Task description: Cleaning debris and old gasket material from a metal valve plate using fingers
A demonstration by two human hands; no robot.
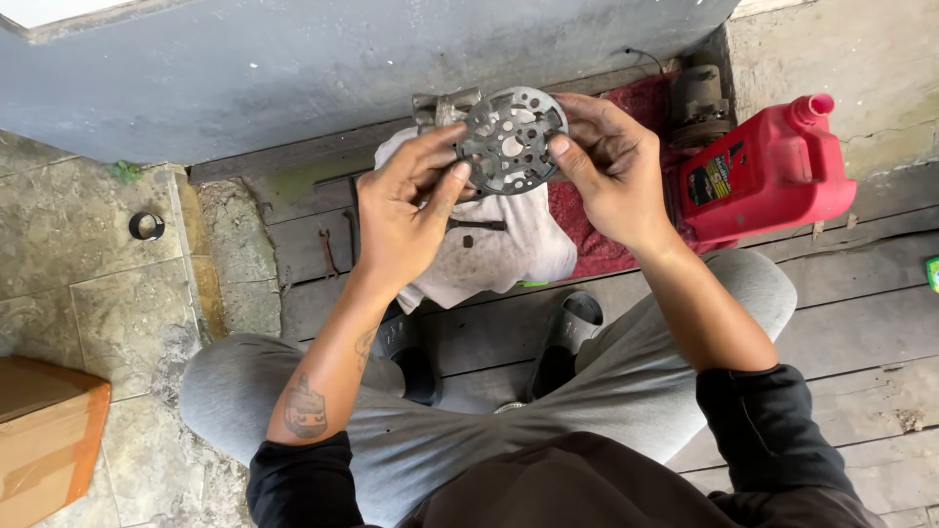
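A round grey metal disc (511,137) with several holes is held up between both hands, above the floor. My left hand (401,210) pinches its left edge with thumb and fingers. My right hand (608,166) grips its right edge, thumb on the face. Below the disc a white cloth (509,249) lies on the wooden planks with a small dark tool (476,225) on it. A grey metal part (437,106) shows just behind the disc at its upper left.
A red plastic jug (773,176) lies on its side at the right, next to a rusty metal part (699,103) and a red cloth (587,244). A black ring (147,226) rests on the stone tiles at left. A cardboard box (44,440) sits at the lower left.
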